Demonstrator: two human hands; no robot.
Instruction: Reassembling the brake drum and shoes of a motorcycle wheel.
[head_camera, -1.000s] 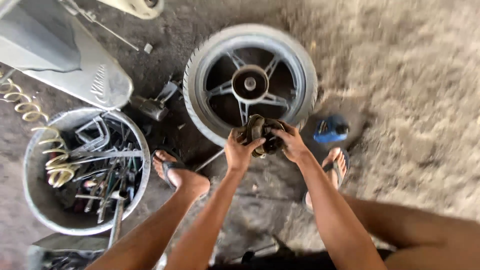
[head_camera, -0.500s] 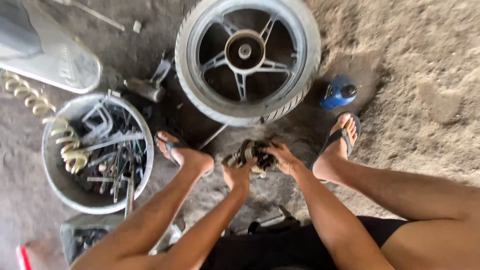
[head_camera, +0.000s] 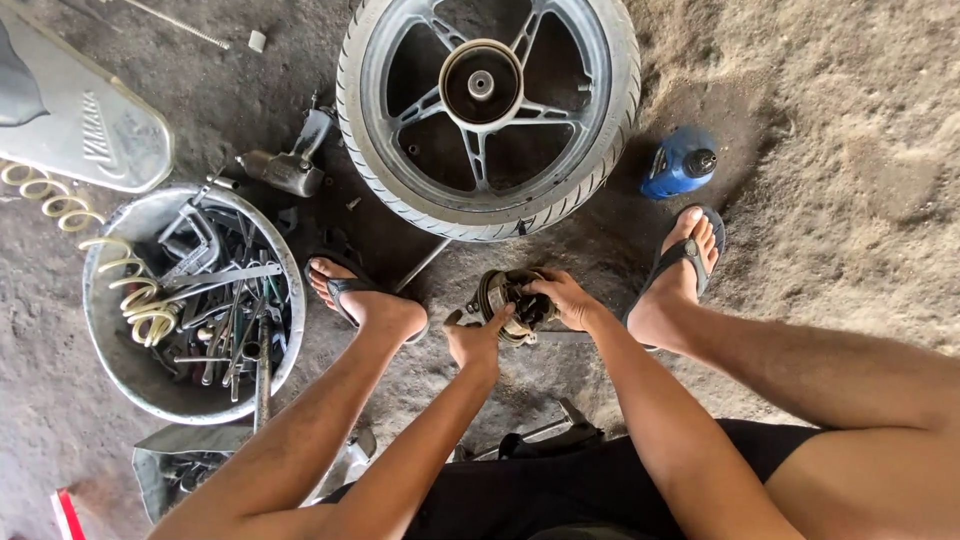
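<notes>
One wheel (head_camera: 487, 115) is laid flat on the dirt floor (head_camera: 850, 170). One metal bucket (head_camera: 120, 385) of tools is seen at the left, one blue bottle (head_camera: 680, 162) at the right. A round, greasy metal part (head_camera: 505, 305) is held just above the floor between two sandalled feet, gripped by both the left hand (head_camera: 478, 343) and the right hand (head_camera: 565, 298). Being greasy, it could slip and be dropped into the grit.

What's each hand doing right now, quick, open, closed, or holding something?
Left hand: closed on the round, greasy metal drum part, gripping its near side.
Right hand: closed on the same part, fingers over its top.
</notes>
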